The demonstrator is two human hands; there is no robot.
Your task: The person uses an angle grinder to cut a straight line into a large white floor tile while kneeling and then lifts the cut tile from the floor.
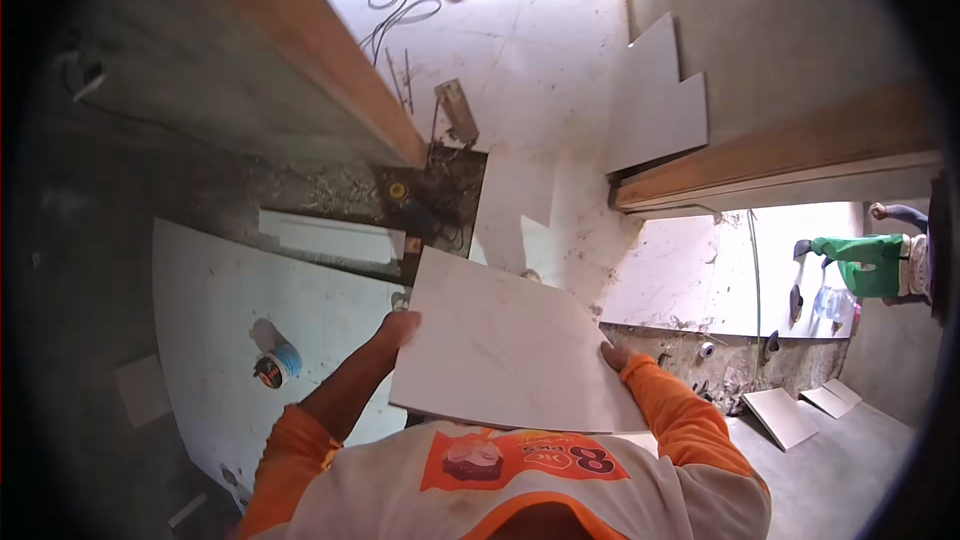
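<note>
My left hand (403, 325) grips the left edge of a large white tile (510, 350), which I hold in front of my body. On its right edge, my right hand (618, 355) is closed round the same tile. Most of my fingers are hidden beneath it. Beyond the tile, the white floor has a rough dark strip (455, 175) without tiles. A dark tool with a yellow round end (399, 192) lies there. Next to it is a narrow strip of white tile (330, 237).
Wooden door frames (370, 100) stand at left and right. A notched tile (650, 105) leans by the right wall. Ahead lie a wooden block (457, 112) and a looped cable (395, 5). A small tub (277, 366) sits at left. A person in green (868, 262) is at far right.
</note>
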